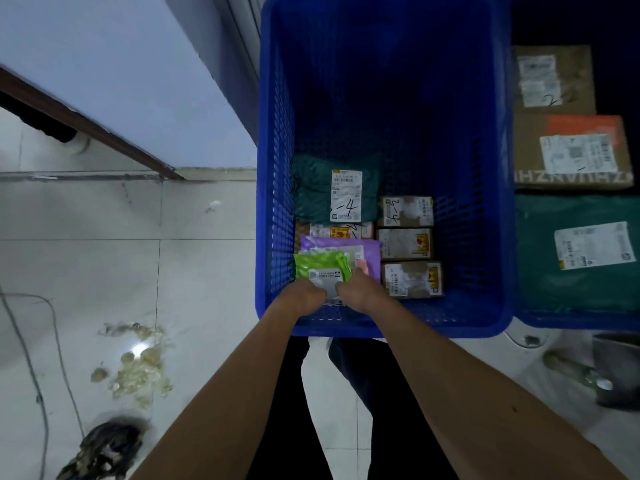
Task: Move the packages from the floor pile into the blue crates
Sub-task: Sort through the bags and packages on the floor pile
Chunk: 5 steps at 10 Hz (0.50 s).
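Observation:
A blue mesh crate stands on the floor in front of me. Both my arms reach down into its near left corner. My left hand and my right hand grip the near edge of a green package with a white label, which lies on a purple package. Behind them lies a dark teal bag marked with a 4. Three small brown boxes sit in a column to the right.
A second blue crate at the right holds cardboard boxes and a teal bag. Pale floor tiles carry yellowish debris, a grey cable and a dark rag. A white wall rises at the left.

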Available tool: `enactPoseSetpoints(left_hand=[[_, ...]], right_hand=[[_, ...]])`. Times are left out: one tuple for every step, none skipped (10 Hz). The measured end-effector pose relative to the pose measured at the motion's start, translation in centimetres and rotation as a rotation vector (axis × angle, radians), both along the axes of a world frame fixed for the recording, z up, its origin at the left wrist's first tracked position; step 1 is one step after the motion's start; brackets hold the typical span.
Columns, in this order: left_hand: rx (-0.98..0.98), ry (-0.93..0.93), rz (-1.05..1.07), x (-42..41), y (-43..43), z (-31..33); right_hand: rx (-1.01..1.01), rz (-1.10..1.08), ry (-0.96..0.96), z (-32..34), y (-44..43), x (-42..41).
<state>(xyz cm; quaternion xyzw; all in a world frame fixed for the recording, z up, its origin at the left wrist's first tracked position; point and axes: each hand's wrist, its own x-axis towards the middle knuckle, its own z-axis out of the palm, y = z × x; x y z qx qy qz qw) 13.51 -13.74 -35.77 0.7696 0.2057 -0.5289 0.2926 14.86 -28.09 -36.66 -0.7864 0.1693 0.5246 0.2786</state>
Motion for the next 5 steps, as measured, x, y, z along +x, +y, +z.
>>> enactPoseSetpoints(left_hand=[[0.02,-0.035,-0.017,0.0,0.2,1.1],[0.041,-0.112,0.001,0.2,0.6,2.6],[0.062,-0.147,-0.034,0.4,0.7,5.0],[0.066,-0.154,-0.043,0.4,0.6,7.2],[0.062,-0.165,-0.044,0.6,-0.1,9.6]], right_hand=[[-0.009,-0.011,0.001,1.1,-0.9,0.0],[-0.004,0.016,-0.011,3.1,-1.9,0.3],[-0.024,0.044,-0.034,5.8,-3.3,1.1],[0.015,0.002,-0.057,7.7,-4.6,1.2],[0.031,0.057,-0.094,10.6,-5.5,1.8]])
